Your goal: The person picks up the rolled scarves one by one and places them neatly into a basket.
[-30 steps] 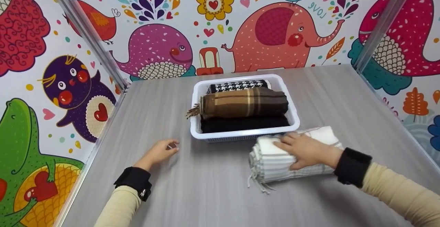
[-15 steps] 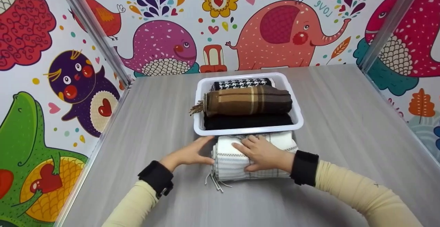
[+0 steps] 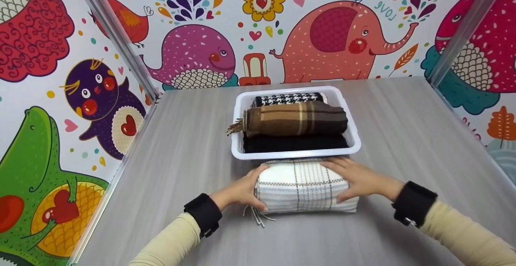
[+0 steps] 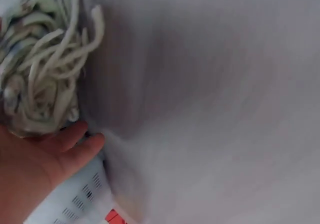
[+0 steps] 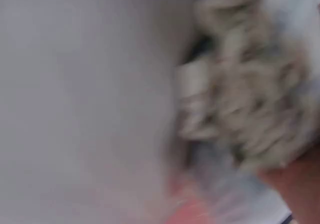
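A rolled white plaid scarf [image 3: 302, 185] with fringe at its left end lies on the table against the front of the white basket [image 3: 296, 155]. My left hand [image 3: 241, 190] holds its left end, thumb on the near side and fingers toward the back. My right hand [image 3: 365, 179] grips the right end, thumb in front and fingers over the far top edge. In the left wrist view, the coiled end with fringe strands [image 4: 45, 64] shows beside the left fingers [image 4: 82, 151]. Blur covers most of the right wrist view, where the other coiled end [image 5: 255, 94] shows.
Inside the basket lie a brown plaid rolled scarf [image 3: 296, 119], a black roll [image 3: 296, 143] and a houndstooth roll [image 3: 290, 98] at the back. Fringe of the brown scarf hangs over the left rim. Patterned walls [image 3: 197, 52] enclose the grey table [image 3: 177, 137].
The white scarf has slid left to stand in front of the basket. My left hand has come in to its left end, and my right hand has shifted from its top to its right end.
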Tool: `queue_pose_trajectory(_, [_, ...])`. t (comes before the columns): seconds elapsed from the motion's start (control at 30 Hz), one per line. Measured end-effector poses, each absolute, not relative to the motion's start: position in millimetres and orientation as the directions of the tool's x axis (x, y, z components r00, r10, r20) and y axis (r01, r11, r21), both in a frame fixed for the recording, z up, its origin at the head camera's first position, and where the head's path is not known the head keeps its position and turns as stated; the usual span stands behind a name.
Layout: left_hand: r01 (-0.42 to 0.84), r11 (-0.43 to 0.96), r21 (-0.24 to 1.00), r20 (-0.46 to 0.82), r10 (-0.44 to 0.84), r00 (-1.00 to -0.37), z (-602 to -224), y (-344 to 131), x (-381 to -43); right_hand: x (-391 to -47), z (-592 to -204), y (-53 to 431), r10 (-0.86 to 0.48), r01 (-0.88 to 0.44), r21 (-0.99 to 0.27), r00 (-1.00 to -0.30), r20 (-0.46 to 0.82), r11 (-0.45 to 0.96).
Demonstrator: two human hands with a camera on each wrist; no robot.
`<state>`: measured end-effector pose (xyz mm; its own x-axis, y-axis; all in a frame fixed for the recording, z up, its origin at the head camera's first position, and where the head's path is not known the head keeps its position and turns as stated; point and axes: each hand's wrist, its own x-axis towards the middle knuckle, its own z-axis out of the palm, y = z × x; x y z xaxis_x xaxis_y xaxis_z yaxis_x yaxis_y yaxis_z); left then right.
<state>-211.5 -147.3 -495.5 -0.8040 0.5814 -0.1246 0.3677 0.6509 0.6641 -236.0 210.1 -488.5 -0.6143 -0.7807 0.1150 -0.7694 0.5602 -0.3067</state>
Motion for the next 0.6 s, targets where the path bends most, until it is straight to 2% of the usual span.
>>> queue_pose_trajectory(0.1, [0.352, 0.642, 0.681, -0.124, 0.576, -0.808, -501.5, -143.9, -211.1, -239.5, -497.4, 222.3, -0.744, -0.674, -0.499, -0.663, 0.085, 0.544])
queue_pose_trajectory(0.2, [0.351, 0.651, 0.673, -0.113, 0.559, -0.821, -503.2, -143.2, -209.3, -242.8, -504.1, 223.6, -0.739, -0.599, -0.618, -0.672, 0.043, 0.509])
queue_pose_trajectory(0.43, [0.467, 0.650, 0.599, 0.047, 0.554, -0.831, -510.7, -139.5, -206.9, -250.5, -508.1, 222.7, -0.728, -0.561, -0.665, -0.685, 0.039, 0.493])
queue_pose_trajectory(0.6, [0.449, 0.617, 0.646, 0.085, 0.526, -0.846, -510.2, -137.0, -206.1, -250.1, -514.4, 223.4, -0.684, -0.510, -0.740, -0.724, 0.093, 0.438])
